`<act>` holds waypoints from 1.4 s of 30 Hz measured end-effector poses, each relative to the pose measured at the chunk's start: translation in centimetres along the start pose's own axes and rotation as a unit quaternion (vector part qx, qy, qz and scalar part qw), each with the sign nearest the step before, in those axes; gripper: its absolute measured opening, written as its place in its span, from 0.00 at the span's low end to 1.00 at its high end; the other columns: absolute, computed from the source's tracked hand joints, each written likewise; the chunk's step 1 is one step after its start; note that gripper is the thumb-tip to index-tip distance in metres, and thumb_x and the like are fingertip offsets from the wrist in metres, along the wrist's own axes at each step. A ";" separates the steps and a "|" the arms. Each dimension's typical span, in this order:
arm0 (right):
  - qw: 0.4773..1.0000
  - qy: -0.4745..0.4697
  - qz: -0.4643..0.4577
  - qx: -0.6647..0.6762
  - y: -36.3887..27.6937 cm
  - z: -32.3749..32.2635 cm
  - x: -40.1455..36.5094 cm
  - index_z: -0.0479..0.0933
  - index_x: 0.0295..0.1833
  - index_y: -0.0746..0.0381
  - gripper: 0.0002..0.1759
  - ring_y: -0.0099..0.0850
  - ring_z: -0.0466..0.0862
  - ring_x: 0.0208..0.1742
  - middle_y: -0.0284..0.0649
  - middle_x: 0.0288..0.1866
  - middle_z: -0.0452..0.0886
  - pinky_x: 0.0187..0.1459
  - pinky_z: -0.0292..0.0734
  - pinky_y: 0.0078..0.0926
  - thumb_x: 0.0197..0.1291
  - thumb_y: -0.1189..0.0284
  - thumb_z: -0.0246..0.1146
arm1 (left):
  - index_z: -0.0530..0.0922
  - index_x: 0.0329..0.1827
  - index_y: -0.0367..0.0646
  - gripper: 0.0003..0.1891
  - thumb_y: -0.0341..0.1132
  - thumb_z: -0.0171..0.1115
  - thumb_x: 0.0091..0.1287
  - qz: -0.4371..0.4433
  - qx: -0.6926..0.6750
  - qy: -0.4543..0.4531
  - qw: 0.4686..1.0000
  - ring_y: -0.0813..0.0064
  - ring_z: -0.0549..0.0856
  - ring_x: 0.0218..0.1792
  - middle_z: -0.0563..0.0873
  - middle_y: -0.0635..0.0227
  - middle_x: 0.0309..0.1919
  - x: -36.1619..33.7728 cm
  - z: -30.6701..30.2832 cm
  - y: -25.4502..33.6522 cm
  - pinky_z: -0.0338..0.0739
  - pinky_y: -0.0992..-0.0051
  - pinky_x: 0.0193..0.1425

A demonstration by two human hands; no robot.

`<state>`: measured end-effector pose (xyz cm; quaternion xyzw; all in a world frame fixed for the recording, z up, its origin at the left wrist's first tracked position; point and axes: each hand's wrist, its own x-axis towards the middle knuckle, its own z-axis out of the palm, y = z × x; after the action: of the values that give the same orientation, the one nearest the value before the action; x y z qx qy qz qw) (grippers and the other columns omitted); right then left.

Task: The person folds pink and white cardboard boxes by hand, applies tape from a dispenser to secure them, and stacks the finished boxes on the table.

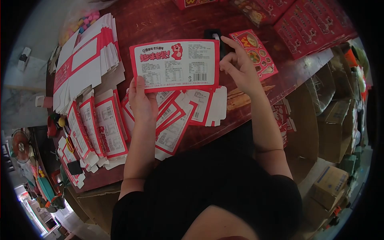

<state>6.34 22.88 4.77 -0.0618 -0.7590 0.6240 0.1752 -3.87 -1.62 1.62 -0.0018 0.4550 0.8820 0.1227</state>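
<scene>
the printed box (175,66) is grasped at its lower left by the left hand (143,103); the right hand (241,67), unclenched, is positioned beside its right end; contact cannot be determined.

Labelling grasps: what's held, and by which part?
Left hand holds the printed box by its lower left corner; whether the right hand touches it is unclear.
</scene>
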 end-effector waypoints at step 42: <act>0.932 0.342 0.058 -0.104 10.3 -17.9 -3.3 0.75 0.52 0.66 0.14 0.30 0.78 0.51 0.42 0.50 0.78 0.52 0.72 0.27 0.62 0.73 0.56 | 0.77 0.38 0.33 0.20 0.46 0.58 0.61 0.009 0.899 0.123 0.419 0.48 0.83 0.36 0.83 0.47 0.33 1.1 -25.6 20.3 0.76 0.56 0.38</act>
<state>14.30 40.64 -2.92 -0.3334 -0.7089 0.4920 0.3798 -12.11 -33.21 2.77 0.0054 0.9992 -0.0385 -0.0104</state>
